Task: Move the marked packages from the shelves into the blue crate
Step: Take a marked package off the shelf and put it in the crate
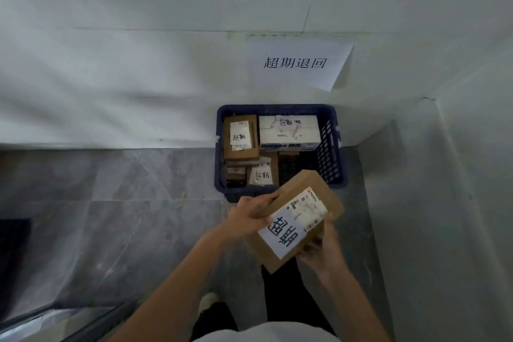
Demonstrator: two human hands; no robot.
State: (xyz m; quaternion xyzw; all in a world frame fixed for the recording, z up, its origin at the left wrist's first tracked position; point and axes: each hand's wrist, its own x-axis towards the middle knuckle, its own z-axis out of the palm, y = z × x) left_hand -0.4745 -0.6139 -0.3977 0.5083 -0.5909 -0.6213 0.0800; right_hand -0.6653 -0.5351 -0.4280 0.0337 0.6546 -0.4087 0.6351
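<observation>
Both hands held one marked cardboard package (295, 219): left hand (254, 215) closed over its far-left edge, right hand (319, 247) cupping the near-right corner. The blue crate (330, 111) sat on the floor just beyond the grip, against the wall. Recommended: lower it flat into the open right-hand gap. Labelled boxes (240, 137) already crowded the left; a paper wall sign (297, 62) hung above.

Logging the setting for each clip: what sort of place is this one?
Probably a parcel pickup point or small depot, in its returns corner. A blue plastic crate on grey floor tiles holds labelled parcels, a printed paper sign hangs above it, and both hands carry a brown cardboard package with a shipping label.
</observation>
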